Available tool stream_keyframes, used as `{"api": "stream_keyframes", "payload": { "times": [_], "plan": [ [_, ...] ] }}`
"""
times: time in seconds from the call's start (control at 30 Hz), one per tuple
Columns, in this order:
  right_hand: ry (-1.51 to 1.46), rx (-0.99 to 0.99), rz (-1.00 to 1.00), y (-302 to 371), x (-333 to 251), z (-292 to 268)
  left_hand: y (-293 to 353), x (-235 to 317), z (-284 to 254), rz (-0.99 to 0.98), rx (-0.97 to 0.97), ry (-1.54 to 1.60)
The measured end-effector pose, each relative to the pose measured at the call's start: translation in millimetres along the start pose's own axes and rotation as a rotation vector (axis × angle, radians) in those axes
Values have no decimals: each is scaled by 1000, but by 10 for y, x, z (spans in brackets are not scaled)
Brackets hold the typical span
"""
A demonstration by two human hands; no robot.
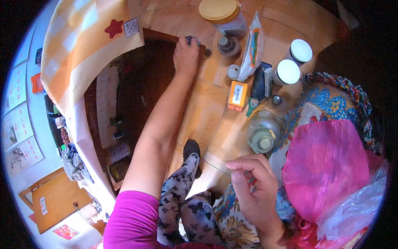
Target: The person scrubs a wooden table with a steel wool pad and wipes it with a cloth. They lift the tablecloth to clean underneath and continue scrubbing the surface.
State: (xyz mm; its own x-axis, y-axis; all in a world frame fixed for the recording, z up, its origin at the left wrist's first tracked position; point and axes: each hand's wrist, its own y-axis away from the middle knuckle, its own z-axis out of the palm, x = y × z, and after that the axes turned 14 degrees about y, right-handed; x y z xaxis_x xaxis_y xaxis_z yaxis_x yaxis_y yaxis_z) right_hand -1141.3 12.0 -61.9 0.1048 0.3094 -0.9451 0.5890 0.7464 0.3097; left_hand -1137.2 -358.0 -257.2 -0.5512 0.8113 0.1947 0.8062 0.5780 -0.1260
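My left hand (186,54) reaches far out over the wooden floor (207,112) with its fingers closed on a small dark object (192,40) at the edge of a dark opening. My right hand (255,182) hovers close to me, fingers curled and pinched together, and I cannot make out anything in it. It is just below a clear glass jar (263,130) lying on the floor. My patterned leggings and a dark shoe (191,148) show between the arms.
On the floor stand a large yellow-lidded jar (224,14), two white-lidded jars (293,61), a small orange box (238,95), a white packet (252,47), green-handled scissors (252,106) and small caps. A pink cloth (327,166) and patterned fabric lie right. An orange checked cloth (83,45) hangs left.
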Motion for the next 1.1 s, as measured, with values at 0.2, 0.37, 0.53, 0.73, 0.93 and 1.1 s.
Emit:
{"api": "stream_keyframes", "payload": {
  "times": [0.2,0.37,0.53,0.73,0.93,1.1],
  "plan": [
    [5,57,-24,10,32,-61,-171,-156,-256,342,-147,-35],
    [-4,-2,5,-7,24,4,-111,-240,-132,407,-17,-213],
    [-9,31,-5,3,65,-39,-325,-20,49,545,-352,-562],
    [-19,45,-5,-17,51,-58,-336,-318,-427,586,-192,-516],
    [-62,14,53,12,-15,-70,-277,26,10,400,-263,-498],
    [-83,47,40,4,4,-74,-282,-215,-388,533,-272,-393]
  ]
}}
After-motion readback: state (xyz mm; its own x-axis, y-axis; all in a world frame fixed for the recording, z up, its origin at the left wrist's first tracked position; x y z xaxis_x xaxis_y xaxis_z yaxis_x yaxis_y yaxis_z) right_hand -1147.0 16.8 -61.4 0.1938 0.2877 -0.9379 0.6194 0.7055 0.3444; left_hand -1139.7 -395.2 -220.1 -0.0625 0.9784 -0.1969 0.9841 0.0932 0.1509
